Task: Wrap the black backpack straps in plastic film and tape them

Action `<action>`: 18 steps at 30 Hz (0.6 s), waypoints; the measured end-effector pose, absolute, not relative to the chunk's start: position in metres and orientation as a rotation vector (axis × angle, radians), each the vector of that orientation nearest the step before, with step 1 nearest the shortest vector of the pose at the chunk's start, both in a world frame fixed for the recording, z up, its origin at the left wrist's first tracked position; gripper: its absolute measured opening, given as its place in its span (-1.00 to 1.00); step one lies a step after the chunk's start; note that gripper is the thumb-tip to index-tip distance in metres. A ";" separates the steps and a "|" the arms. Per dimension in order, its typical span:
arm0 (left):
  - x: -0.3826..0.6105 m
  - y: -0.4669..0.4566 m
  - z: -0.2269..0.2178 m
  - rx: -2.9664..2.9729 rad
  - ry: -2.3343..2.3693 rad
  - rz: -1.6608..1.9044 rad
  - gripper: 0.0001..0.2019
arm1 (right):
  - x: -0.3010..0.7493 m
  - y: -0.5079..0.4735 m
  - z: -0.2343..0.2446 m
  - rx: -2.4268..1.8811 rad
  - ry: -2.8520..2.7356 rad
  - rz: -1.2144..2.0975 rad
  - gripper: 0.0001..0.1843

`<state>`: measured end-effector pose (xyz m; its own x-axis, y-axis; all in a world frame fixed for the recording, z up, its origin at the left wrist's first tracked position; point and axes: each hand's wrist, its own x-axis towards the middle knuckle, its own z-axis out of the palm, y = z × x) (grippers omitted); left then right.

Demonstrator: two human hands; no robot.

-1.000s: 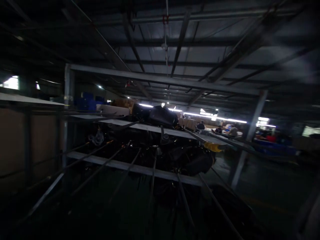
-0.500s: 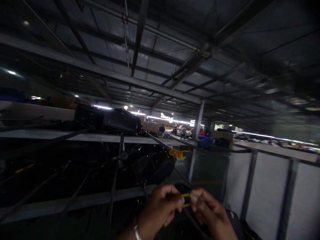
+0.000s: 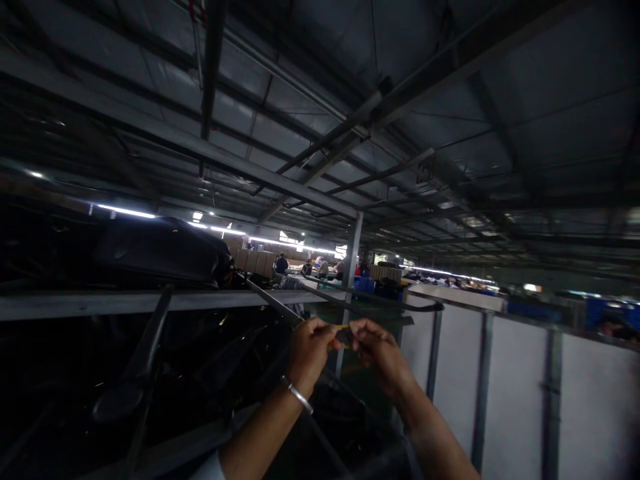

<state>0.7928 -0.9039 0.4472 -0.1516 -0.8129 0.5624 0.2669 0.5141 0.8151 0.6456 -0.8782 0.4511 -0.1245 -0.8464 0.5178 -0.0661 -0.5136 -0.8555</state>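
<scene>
My left hand (image 3: 311, 350), with a silver bangle at the wrist, pinches one end of a thin yellow rubber band (image 3: 343, 327). The other end is between the fingers of my right hand (image 3: 379, 350), so the band spans the short gap between both hands. Just behind my left hand a grey metal rod (image 3: 273, 300) slopes out from the rack; my hand hides its tip, and I cannot tell whether the band touches it.
Dark, shiny bags (image 3: 165, 253) lie on the rack (image 3: 100, 303) at left. White panels (image 3: 520, 387) with grey posts stand at right. A metal post (image 3: 353, 250) rises beyond my hands. Several people (image 3: 281, 264) are far back.
My hands have risen and moved slightly left, up to the rod's end, still holding the band. The view has swung right. The yellow bundle on the rod is now hidden.
</scene>
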 end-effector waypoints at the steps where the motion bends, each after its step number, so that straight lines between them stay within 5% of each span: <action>1: 0.794 -0.907 0.446 0.519 -1.419 -0.999 -0.82 | 0.646 -0.885 0.449 -1.517 0.983 -1.664 -0.79; 12: 0.804 -0.916 0.428 0.600 -1.512 -0.625 -0.85 | 0.659 -0.919 0.419 -1.288 0.808 -1.645 -0.68; 18: 0.804 -0.919 0.424 0.596 -1.358 -0.789 -0.87 | 0.666 -0.929 0.418 -1.137 0.856 -1.641 -0.80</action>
<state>0.8045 -0.9187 0.4236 0.0308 -0.7849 0.6188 0.1490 0.6158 0.7737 0.6658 -0.9289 0.4180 -0.1368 -0.9459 0.2942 0.3002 -0.3227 -0.8976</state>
